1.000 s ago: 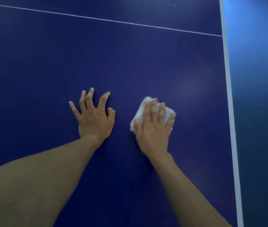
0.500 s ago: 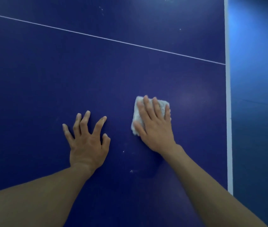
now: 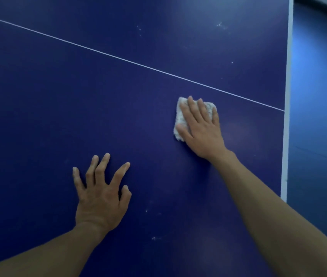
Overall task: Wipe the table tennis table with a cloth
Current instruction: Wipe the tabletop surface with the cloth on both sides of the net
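Flatly, right hand [image 3: 202, 132] on nubbly folded cloth [image 3: 180, 116], smooth blue table [image 3: 78, 100]

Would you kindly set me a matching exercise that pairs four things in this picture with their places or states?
Things
1. left hand
2. right hand
3. crumpled white cloth
4. thin white line

Places or states
A. runs slantwise across the dark blue table tennis table
B. fingers spread, resting on the bare surface
C. pressed down under a palm
D. fingers straight, lying on top of the cloth

Pairs: 1-B, 2-D, 3-C, 4-A
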